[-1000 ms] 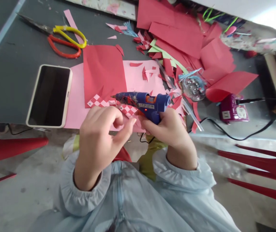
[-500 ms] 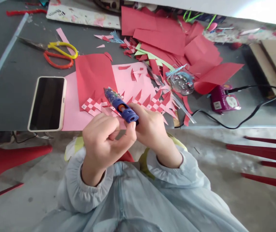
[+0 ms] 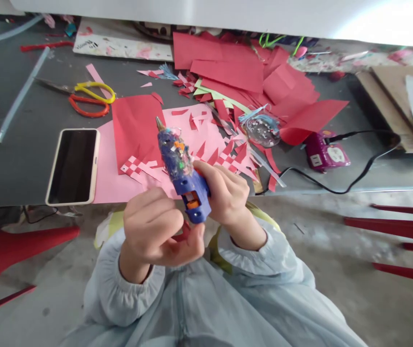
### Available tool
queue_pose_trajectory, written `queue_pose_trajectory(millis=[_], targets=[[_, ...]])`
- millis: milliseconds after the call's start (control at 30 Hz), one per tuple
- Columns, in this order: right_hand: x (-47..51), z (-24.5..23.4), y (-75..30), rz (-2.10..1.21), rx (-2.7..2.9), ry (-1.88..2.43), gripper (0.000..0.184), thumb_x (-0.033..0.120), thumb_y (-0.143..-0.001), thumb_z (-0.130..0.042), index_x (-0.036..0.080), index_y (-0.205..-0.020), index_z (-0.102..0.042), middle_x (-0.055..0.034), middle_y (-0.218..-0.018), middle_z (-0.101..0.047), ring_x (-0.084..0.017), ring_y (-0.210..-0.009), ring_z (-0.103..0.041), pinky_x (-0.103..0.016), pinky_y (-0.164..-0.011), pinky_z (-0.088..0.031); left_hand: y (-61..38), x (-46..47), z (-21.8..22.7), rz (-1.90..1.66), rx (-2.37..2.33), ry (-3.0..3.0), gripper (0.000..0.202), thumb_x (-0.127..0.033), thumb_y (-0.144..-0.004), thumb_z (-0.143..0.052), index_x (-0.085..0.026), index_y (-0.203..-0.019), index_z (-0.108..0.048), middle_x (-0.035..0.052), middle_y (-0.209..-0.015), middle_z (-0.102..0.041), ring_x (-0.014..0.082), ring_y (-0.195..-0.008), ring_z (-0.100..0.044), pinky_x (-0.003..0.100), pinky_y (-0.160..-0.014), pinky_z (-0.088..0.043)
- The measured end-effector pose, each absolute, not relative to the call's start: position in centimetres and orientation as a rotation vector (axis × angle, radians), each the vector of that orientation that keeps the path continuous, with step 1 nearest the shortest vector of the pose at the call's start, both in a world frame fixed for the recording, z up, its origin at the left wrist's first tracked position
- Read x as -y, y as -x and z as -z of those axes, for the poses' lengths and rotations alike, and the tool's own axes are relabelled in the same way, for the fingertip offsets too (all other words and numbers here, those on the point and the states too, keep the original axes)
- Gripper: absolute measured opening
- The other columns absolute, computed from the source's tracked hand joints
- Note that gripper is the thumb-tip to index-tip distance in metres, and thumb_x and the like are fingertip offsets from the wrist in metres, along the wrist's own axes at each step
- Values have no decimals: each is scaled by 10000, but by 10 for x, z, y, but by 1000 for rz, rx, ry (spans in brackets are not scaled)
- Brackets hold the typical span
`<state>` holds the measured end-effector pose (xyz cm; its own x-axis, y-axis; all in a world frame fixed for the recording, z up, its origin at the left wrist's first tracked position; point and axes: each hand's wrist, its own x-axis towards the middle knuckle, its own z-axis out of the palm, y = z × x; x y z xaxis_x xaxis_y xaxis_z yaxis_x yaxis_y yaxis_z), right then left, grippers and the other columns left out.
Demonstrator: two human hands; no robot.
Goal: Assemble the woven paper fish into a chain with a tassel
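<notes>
A blue hot glue gun (image 3: 182,166), specked with dried glue and coloured scraps, points its metal nozzle up and left over the table. My right hand (image 3: 226,190) is wrapped round its handle, which is mostly hidden. Close to the gun's rear end is my left hand (image 3: 156,224), fingers curled and thumb at or against the back of the gun; nothing shows in its grasp. Beyond the gun lie a red paper sheet (image 3: 134,123) and pink paper (image 3: 108,183). Woven red-and-pink paper fish (image 3: 132,166) rest on them among cut strips.
A phone (image 3: 72,166) lies left near the table edge, with scissors (image 3: 90,99) behind it. Red paper sheets (image 3: 228,74) are piled at the back. At right sit a purple power adapter (image 3: 325,154) with a black cable and cardboard (image 3: 383,111). A clear glue stick (image 3: 21,96) lies far left.
The glue gun has tipped so its coloured top side faces me, and its rear end has come lower, towards my body. My left hand has moved slightly down with its thumb.
</notes>
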<state>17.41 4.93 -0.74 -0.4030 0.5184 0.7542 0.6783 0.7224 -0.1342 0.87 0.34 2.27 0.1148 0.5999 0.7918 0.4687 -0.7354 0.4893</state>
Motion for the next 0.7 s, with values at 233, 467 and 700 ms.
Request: queue_pose_trajectory(millis=[233, 467, 700], targets=[[-52, 4, -179, 282, 2093, 838, 323, 257, -1056, -350, 115, -1216, -592, -35, -721, -665, -138, -614, -562, -262, -604, -387, 8, -3, -22, -1646, -1103, -2177, 424, -42, -757, -660, -210, -623, -294, -73, -535, -310, 85, -511, -306, 301, -504, -260], [-52, 6, -180, 341, 2160, 852, 320, 247, -1063, -343, 99, -1185, -598, -12, -665, -625, -123, -570, -510, -263, -567, -349, 17, -5, -22, -1513, -1155, -2207, 529, -82, -772, -772, -204, -610, -283, -80, -536, -318, 77, -504, -326, 299, -501, -252], [-52, 3, -182, 363, 2215, 840, 241, 140, -1027, -415, 116, -1159, -615, 28, -622, -589, -107, -569, -491, -252, -552, -342, 23, -5, -21, -1431, -1214, -2229, 573, -132, -751, -834, -205, -620, -281, -87, -547, -313, 71, -507, -326, 284, -505, -268]])
